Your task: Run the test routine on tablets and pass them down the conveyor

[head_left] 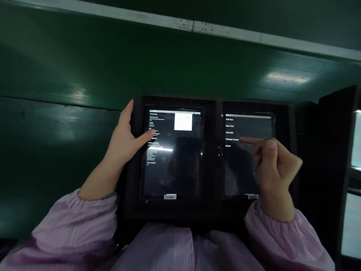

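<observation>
Two tablets with lit screens lie side by side in a black tray (211, 209). The left tablet (175, 165) shows white test text and a white square with a code-like pattern. On the right tablet (239, 165) is a short menu. My left hand (121, 139) grips the tray's left edge, its thumb reaching over the left screen and its other fingers along the outer side, partly hidden. My right hand (272, 165) holds nothing; its index finger stretches to the "Change Language" line, the other fingers curled. Whether that fingertip touches the glass I cannot tell.
Behind the tray runs a green work surface (169, 64) with a pale metal strip (135, 17) across it. To the right stands a dark rack (335, 143) with bright panels (351, 222) at the picture's edge. Small white labels sit at the bottom of both tablets.
</observation>
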The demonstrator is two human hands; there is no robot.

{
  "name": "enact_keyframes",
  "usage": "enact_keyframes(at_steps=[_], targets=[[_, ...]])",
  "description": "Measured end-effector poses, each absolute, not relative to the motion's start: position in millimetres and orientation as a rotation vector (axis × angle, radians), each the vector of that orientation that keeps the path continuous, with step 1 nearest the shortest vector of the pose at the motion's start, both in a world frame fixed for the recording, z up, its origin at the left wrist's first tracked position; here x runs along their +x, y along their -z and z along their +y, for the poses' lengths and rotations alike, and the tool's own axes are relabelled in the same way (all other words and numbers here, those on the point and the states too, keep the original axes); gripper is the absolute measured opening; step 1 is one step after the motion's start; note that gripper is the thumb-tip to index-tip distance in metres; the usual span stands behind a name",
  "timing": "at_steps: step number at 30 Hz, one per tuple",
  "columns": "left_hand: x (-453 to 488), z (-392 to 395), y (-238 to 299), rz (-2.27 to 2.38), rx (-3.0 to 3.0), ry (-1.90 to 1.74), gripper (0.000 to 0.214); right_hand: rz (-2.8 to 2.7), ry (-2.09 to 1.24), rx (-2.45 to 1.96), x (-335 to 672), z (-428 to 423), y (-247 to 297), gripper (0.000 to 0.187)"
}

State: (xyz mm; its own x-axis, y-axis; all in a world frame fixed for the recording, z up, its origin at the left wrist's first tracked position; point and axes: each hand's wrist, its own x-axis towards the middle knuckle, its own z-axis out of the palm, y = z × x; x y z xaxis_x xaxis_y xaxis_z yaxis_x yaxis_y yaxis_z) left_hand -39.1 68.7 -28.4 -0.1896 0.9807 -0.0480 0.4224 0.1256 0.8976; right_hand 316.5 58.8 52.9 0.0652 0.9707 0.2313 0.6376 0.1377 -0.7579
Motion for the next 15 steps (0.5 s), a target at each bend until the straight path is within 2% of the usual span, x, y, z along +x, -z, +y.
enact_keyframes(at_steps=[6,12,15], targets=[[-24.0,74.6,13.5,1.724,1.138,-1.119,0.092,-1.798,-0.401,-1.653,311.1,70.1,-51.8,0.038],[-14.2,86.7,6.0,1.719,1.004,-1.293,0.088,-1.877,-0.400,-1.679,311.2,76.1,-48.1,0.037],[-19.9,93.5,9.3,1.709,1.048,-1.251,0.092,-1.857,-0.415,-1.674,310.4,74.3,-49.5,0.038]])
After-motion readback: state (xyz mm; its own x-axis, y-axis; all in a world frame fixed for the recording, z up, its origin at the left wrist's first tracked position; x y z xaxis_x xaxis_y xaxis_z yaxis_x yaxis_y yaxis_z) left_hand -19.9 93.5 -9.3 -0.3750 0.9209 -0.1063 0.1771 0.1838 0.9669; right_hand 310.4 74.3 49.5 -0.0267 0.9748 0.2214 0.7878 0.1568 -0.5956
